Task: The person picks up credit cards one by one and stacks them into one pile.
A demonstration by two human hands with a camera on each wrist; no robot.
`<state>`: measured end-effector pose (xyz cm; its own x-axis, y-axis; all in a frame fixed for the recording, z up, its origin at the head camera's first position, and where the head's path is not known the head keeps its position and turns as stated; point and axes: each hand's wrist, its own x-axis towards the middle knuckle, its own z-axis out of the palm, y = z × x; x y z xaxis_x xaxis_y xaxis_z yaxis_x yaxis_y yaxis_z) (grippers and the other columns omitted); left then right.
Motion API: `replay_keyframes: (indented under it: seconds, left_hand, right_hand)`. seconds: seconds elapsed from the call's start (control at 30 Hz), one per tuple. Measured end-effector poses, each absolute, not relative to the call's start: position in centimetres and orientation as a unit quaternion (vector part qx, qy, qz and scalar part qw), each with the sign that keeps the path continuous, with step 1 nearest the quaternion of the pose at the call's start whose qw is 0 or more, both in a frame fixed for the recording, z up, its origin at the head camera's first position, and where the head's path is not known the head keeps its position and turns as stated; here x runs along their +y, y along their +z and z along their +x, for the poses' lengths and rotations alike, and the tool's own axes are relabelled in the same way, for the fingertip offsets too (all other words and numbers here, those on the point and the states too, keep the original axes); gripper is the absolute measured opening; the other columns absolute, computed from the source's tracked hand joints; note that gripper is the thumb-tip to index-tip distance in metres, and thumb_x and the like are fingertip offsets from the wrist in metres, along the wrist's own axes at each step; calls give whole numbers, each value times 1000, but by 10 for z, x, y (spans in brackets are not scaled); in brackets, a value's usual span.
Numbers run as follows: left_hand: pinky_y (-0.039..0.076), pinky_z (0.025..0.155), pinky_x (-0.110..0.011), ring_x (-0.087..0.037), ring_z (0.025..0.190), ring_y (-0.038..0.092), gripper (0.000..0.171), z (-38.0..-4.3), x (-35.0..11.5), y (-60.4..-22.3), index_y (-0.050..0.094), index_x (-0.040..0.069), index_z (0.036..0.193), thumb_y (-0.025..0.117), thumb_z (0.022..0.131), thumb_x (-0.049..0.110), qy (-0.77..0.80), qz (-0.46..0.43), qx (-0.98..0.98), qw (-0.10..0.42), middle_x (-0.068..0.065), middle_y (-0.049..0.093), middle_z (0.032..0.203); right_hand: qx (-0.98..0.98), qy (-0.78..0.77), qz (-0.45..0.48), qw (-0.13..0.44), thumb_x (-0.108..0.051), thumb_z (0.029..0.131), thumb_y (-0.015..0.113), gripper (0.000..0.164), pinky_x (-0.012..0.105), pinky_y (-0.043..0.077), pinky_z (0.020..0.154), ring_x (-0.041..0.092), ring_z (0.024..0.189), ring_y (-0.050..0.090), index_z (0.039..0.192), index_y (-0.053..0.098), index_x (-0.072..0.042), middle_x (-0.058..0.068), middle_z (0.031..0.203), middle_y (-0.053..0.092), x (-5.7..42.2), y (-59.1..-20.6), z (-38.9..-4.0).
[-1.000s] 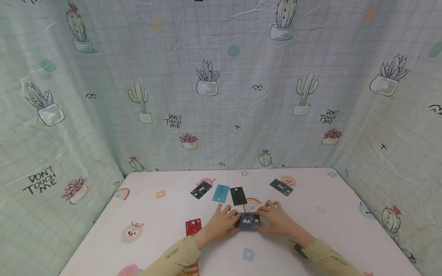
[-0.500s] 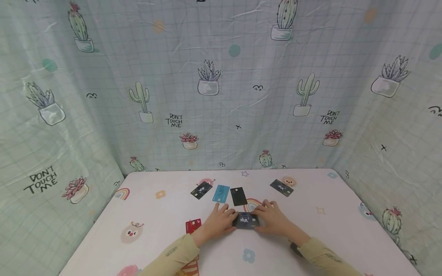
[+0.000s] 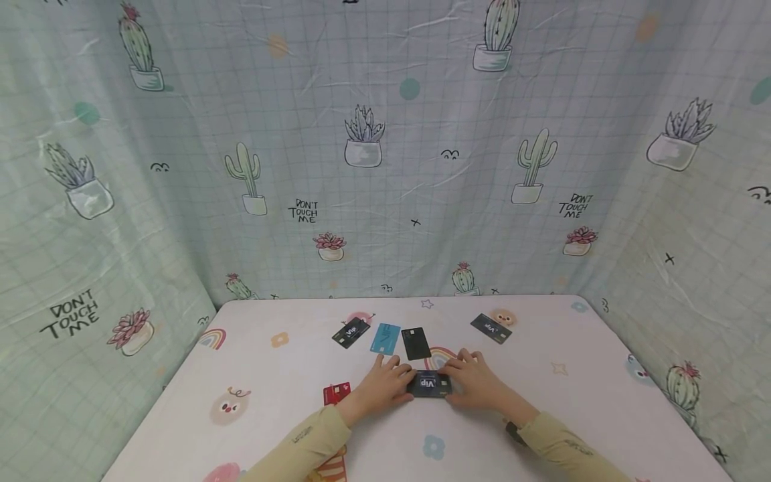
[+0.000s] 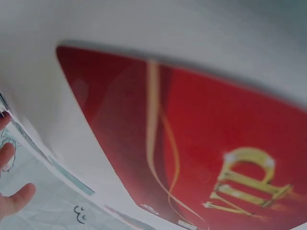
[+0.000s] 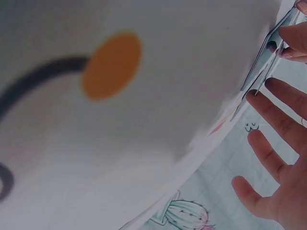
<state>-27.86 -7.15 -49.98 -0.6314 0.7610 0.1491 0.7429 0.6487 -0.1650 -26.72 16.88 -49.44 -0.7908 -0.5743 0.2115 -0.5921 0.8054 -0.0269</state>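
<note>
At the middle of the table, a dark card marked "Vip" (image 3: 430, 383) lies level between both hands. My left hand (image 3: 382, 388) pinches its left end, thumb at the near edge and fingers at the far edge. The right end is held the same way by my right hand (image 3: 476, 386). In the right wrist view, the thumb (image 5: 293, 38) and fingertips (image 5: 256, 93) meet the thin card edge. Under the left forearm lies a red card (image 3: 336, 393), which fills much of the left wrist view as a red VIP card (image 4: 216, 143).
Beyond the hands lie a dark Vip card (image 3: 351, 333), a blue card (image 3: 385, 339), a black card (image 3: 416, 343) and another dark card (image 3: 491, 329). A striped red-and-yellow piece (image 3: 331, 467) and a dark object (image 3: 514, 432) are partly hidden by the sleeves. Patterned curtains surround the table.
Both hands and the dark card between them have shifted slightly left since the first frame, then stayed almost still. The other cards stay in place.
</note>
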Motion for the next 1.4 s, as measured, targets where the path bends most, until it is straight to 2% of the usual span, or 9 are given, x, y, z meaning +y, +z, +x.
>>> replay_keyframes:
  seconds: [0.6,1.4]
  left_hand:
    - [39,94,-50,-16,106,45,49,-282,-69,-504,51,20,125,49,86,49,43,-429,-896,105,3,57,118]
    - [37,96,-52,-20,112,47,52,-285,-72,-503,49,20,126,50,85,50,36,-441,-891,100,2,56,122]
  right_hand:
    - [-946,55,309,77,-37,70,69,43,41,32,81,13,88,37,108,60,-20,-5,100,59,170,-494,-266]
    - [-947,51,314,52,-39,71,67,44,45,32,84,14,91,38,111,59,-20,-5,105,59,172,-494,-269]
